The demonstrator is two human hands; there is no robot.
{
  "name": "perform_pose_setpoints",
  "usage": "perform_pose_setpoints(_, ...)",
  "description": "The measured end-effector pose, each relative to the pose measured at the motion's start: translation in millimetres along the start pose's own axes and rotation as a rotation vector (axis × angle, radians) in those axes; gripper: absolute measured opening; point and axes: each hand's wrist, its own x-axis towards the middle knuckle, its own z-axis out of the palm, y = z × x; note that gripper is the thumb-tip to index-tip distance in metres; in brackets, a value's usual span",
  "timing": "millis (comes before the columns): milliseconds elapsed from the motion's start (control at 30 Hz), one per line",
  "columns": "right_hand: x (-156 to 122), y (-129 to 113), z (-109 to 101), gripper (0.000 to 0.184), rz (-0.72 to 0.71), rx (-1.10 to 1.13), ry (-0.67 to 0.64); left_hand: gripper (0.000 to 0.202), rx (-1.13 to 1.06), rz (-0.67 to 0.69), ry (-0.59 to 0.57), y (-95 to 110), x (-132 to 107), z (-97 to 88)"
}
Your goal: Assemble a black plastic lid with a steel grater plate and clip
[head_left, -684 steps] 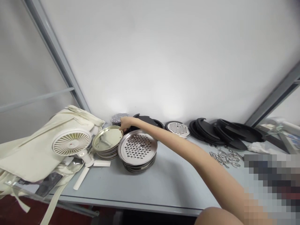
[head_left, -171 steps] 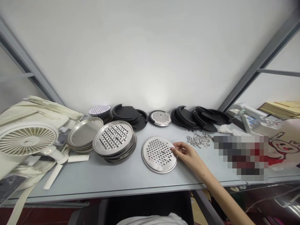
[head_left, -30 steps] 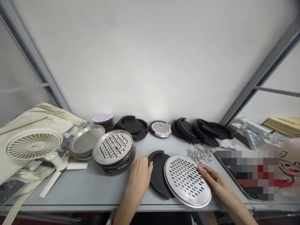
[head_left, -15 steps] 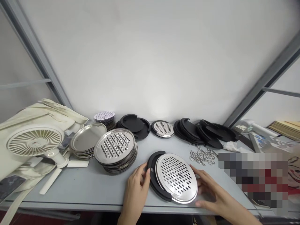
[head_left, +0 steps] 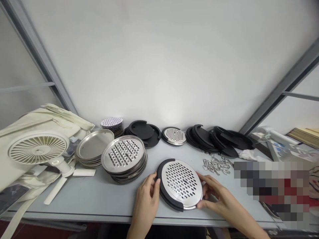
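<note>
A round metal grater plate (head_left: 183, 181) with rows of slots lies within a black C-shaped holder (head_left: 164, 191) near the table's front edge. The holder's raised rim wraps the plate's left side. My left hand (head_left: 147, 197) pinches the holder's left edge between thumb and fingers. At the opposite side, my right hand (head_left: 214, 194) has its fingers and thumb closed on the plate's right rim. Left of my hands stands a stack of grater plates (head_left: 123, 154), its top one with raised teeth.
Plain metal discs (head_left: 96, 146) are piled farther left, beside a cream handheld fan (head_left: 38, 149). Along the wall lie black holders (head_left: 146, 134), an assembled grater (head_left: 174, 135) and more black holders (head_left: 203, 137). Metal rings (head_left: 216, 165) lie in a heap at the right.
The grater plate has slid left, deeper into the black holder, narrowing the gap at its left side. My right hand has moved left with it; my left hand stays at the holder.
</note>
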Motion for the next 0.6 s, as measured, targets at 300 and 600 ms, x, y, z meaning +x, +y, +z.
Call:
perform_pose_setpoints(300, 6.8, -2.0, 7.2, 0.076, -0.024, -0.025, 0.012, 0.039, -0.017, -0.014, -0.043, 1.2, -0.1, -1.7)
perform_pose_setpoints(600, 7.3, -1.8, 12.2, 0.072, -0.034, -0.008, 0.032, 0.039, -0.083, -0.005, -0.042, 3.8, -0.9, -2.8)
